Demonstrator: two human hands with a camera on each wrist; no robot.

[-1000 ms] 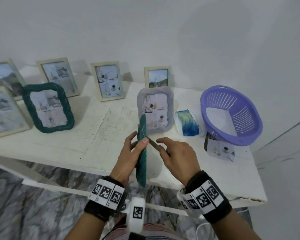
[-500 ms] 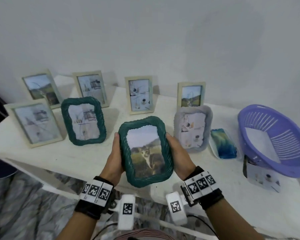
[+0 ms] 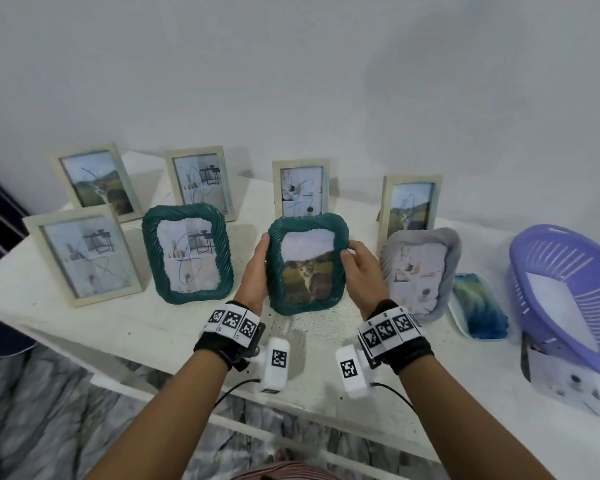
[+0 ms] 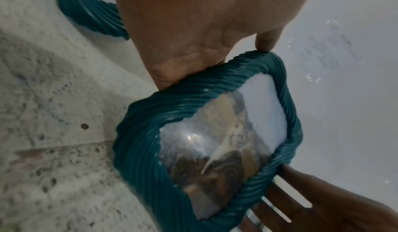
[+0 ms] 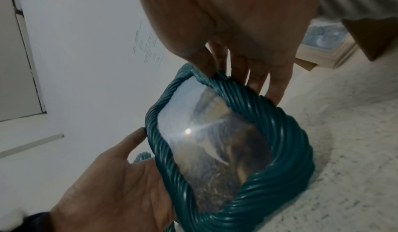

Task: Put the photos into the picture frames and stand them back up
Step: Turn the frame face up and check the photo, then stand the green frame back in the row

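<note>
While both hands hold it, the green frame with the cat photo stands on the white table.

The left hand wraps its left edge and the right hand wraps its right edge, thumbs in front. Only the right wrist view shows the right fingers tucked behind the frame. The head view alone shows the other frames: another green frame just left, a grey frame just right, pale ones far back. A purple basket sits far right. The wall behind is plain white.
</note>
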